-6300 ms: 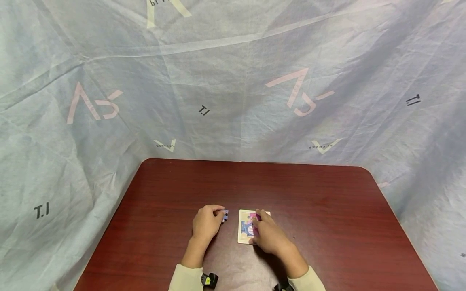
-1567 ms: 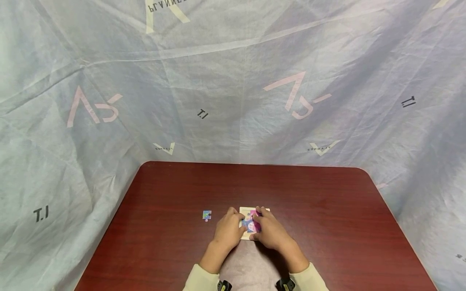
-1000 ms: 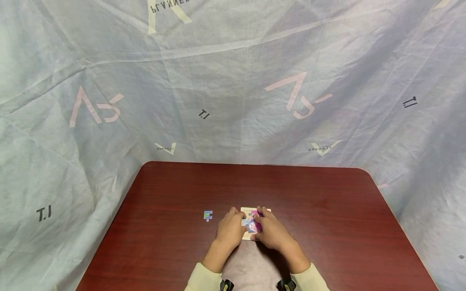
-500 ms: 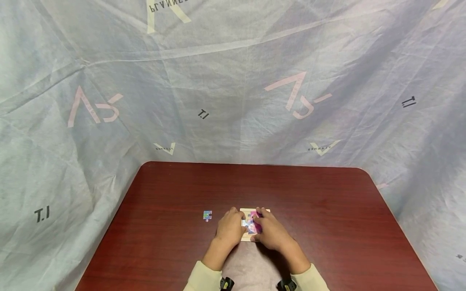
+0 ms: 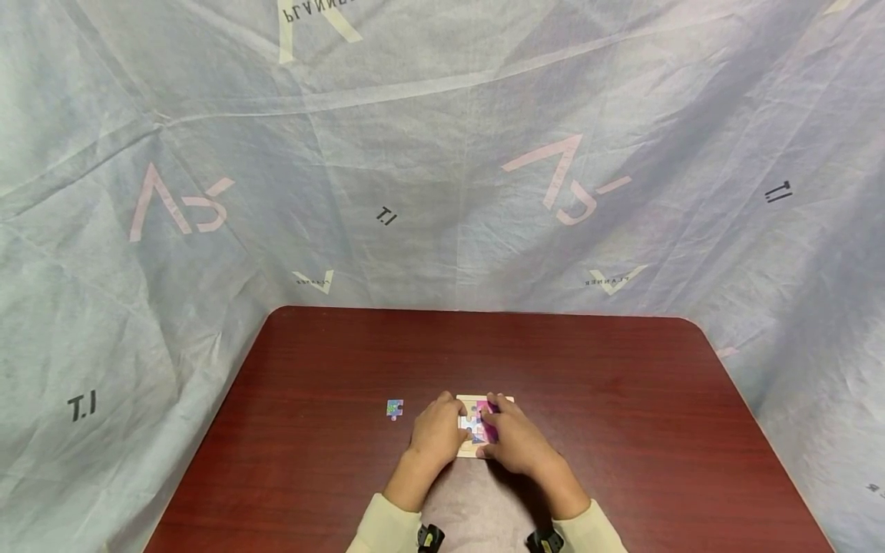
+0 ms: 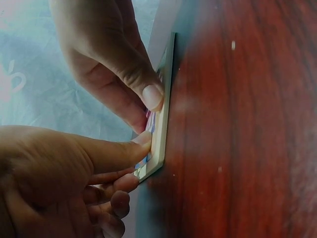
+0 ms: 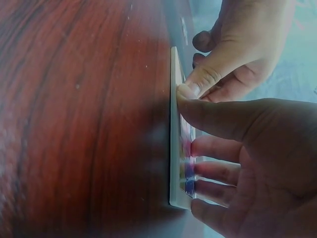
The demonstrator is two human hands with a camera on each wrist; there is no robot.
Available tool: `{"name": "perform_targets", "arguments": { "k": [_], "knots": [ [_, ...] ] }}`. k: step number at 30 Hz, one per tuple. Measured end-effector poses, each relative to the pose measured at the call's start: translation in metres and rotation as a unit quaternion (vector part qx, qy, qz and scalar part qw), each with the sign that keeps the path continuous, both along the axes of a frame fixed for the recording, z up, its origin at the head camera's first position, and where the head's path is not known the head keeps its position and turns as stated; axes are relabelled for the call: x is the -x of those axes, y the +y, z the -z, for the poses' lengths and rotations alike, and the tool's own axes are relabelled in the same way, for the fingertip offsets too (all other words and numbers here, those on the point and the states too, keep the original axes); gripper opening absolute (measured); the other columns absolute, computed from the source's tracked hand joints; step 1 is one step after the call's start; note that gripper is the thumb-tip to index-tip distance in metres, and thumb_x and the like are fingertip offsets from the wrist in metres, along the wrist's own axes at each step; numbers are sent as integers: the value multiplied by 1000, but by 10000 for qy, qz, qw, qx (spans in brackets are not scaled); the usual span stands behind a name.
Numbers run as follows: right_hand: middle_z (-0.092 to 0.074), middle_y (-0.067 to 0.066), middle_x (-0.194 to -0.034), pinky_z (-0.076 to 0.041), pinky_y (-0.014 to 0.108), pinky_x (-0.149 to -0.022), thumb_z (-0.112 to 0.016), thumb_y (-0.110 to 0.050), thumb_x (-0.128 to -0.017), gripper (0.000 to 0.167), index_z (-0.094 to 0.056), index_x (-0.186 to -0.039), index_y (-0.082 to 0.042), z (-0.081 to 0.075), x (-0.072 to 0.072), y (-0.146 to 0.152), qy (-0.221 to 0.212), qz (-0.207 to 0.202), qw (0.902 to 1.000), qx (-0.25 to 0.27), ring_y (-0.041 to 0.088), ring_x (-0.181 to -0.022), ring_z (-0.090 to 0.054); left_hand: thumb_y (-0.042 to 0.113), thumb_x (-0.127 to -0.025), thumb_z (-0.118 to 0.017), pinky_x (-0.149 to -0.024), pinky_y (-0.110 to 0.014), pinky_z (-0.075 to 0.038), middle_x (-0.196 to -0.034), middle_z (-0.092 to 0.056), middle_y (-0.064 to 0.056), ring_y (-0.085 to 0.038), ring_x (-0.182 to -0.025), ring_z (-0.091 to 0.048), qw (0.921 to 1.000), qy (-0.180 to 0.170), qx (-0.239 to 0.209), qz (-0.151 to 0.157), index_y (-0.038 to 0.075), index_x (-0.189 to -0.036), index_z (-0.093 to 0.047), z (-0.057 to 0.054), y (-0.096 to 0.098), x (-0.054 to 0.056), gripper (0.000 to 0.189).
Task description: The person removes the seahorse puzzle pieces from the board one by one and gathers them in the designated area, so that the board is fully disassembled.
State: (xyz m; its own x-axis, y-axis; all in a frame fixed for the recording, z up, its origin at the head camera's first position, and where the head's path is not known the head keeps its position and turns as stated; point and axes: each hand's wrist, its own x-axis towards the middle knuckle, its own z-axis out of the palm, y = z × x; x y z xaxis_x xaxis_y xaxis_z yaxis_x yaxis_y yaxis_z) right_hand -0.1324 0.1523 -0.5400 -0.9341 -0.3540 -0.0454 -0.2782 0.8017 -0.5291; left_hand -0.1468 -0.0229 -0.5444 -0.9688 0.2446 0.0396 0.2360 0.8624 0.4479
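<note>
A square jigsaw board point(image 5: 465, 452) with a pale rim lies flat in front of me, with pink, purple and blue pieces in it. My left hand point(image 5: 435, 432) is at its left side. Thumb and index finger pinch a light blue jigsaw piece point(image 5: 472, 425) there, partly hidden by the fingertips. From the right, my right hand point(image 5: 517, 439) holds the board, thumb on the near rim and fingertips over the pink pieces and far edge. In the right wrist view the thumbs nearly meet at the board's near edge. A loose blue-green jigsaw piece point(image 5: 394, 408) lies left of my left hand.
The dark red wooden table point(image 5: 588, 369) stretches out around the board, its far corners rounded. Grey printed cloth point(image 5: 429, 169) hangs behind and along both sides. A black camera strap point(image 5: 430, 538) sits at each wrist, by pale sleeves.
Since the oldest frame my left hand has moved right to the board, and the loose piece shows uncovered at its left. Over the last second both hands stay nearly still.
</note>
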Motion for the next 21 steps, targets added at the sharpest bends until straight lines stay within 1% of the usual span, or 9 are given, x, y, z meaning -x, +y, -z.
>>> {"name": "perform_targets", "arguments": {
  "k": [6, 10, 16, 21],
  "knots": [
    [-47, 31, -158, -39, 59, -121, -91, -19, -80, 64, -67, -133, 9, -1, 0, 0, -33, -63, 9999, -115, 54, -150, -40, 20, -79, -92, -72, -43, -59, -100, -65, -4, -26, -88, -72, 10000, -9, -52, -14, 9, -104, -75, 2, 0, 1, 32],
    [-47, 32, -158, -39, 58, -121, -91, -18, -81, 62, -68, -131, 10, -2, 0, -1, -21, -106, 9998, -157, 55, -150, -40, 19, -79, -92, -72, -43, -58, -100, -64, -5, -27, -85, -72, 9999, -23, -97, -9, 9, -104, -73, 3, 1, 0, 33],
    [-47, 32, -158, -40, 57, -121, -90, -19, -82, 60, -68, -130, 10, -3, -1, -3, 10, -169, 9995, -271, 54, -150, -41, 16, -78, -92, -70, -44, -58, -102, -64, -7, -27, -83, -72, 9997, -70, -207, -52, 9, -103, -71, 2, 1, -2, 32],
    [-46, 32, -159, -40, 55, -121, -89, -20, -83, 61, -68, -131, 10, -3, -2, -4, -4, -158, 9992, -357, 52, -151, -41, 15, -78, -91, -69, -44, -57, -101, -64, -7, -27, -81, -71, 9997, -75, -214, -63, 9, -102, -70, 1, 1, -3, 32]
  ]
}}
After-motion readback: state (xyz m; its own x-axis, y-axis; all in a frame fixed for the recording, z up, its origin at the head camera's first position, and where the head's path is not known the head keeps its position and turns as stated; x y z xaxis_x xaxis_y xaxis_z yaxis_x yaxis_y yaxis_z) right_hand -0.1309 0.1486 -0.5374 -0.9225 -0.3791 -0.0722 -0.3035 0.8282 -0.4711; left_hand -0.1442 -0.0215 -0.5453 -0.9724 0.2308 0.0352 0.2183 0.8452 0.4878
